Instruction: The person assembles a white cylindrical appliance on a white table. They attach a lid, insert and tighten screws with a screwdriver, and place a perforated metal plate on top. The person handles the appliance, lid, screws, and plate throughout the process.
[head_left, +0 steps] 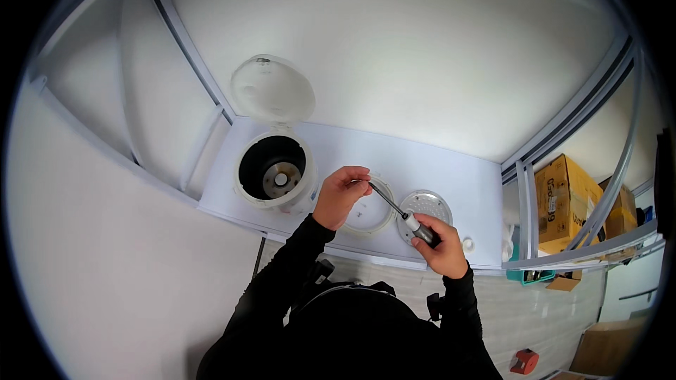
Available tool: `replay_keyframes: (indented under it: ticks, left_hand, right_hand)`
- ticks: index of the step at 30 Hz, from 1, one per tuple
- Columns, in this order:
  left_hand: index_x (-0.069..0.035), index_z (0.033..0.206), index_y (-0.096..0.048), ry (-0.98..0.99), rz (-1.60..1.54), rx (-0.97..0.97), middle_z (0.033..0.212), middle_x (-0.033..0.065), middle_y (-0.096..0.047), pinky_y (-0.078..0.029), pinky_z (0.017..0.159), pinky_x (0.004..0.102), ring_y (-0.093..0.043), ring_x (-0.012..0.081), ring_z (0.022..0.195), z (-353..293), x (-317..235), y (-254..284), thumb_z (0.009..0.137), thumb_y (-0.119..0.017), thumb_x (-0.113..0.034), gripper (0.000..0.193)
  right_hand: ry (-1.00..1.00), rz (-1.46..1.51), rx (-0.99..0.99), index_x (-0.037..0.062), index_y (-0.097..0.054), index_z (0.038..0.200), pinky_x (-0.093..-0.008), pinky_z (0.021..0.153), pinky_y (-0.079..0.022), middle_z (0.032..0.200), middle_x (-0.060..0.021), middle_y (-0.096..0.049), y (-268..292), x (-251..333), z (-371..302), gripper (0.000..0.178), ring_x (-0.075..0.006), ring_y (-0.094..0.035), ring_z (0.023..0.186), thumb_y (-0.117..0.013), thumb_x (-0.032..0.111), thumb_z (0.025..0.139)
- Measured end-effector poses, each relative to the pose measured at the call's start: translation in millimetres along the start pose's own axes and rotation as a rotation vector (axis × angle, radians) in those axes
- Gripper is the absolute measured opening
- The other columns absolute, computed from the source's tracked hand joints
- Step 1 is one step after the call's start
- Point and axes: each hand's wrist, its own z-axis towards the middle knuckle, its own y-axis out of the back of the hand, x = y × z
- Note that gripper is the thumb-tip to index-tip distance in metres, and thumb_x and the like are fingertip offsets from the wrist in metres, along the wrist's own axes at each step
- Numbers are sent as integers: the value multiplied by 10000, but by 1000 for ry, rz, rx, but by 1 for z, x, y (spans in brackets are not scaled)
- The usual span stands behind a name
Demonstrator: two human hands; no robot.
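Note:
My right hand [443, 248] is closed around the dark handle of a screwdriver [391, 203], its shaft slanting up to the left. At its tip, the fingers of my left hand [339, 195] are pinched together; whatever they hold is too small to make out. Beneath the shaft lies a white ring-shaped part [372, 231], with a few tiny pieces visible inside it. To its right rests a round metal plate with many small holes [429, 204]. Left of my hands stands a white rice cooker [304, 197], lid [273, 91] raised, showing a dark inside and a metal heating plate [273, 186].
All these parts stand on a white table [461, 169] set against a pale wall. A small white round piece [468, 244] sits near its front right edge. Beyond the metal frame at right are cardboard boxes [560, 200] and a teal bin [528, 276]. A red object [524, 361] lies on the floor.

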Motion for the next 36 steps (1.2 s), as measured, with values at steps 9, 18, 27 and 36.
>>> replay_keyframes:
  ticks: [9,18,27,36]
  left_hand:
    - [-34,1156,-629,-1,-83,-8,1050,72,-665,-566,870,344,-667,177,942,-6,-46,43,1011,-615,-23,146]
    - [-34,1129,-621,3,0,79,1027,61,-667,-570,840,323,-669,159,910,6,-103,117,1015,-635,-58,117]
    - [11,1141,-630,-28,181,151,990,60,-693,-573,805,273,-684,130,856,20,-135,182,1004,-672,-82,171]
    - [-1,1189,-618,-72,211,204,1081,74,-681,-569,859,297,-683,164,913,41,-141,208,1016,-638,-65,185]
  right_hand:
    - [26,-9,-1,54,-654,1319,-302,736,-490,987,-116,-694,-51,37,29,483,-204,-621,806,-756,-12,851]
    - [-42,-58,-39,50,-660,1316,-308,714,-485,928,-120,-678,-127,78,63,489,-222,-611,778,-753,-25,842]
    - [-87,-70,-120,35,-662,1309,-321,720,-491,922,-120,-674,-204,101,87,470,-219,-609,767,-745,-20,850]
    - [-385,505,-58,48,-531,1315,-271,722,-541,1117,-53,-625,-224,107,96,478,-170,-696,903,-666,-94,879]
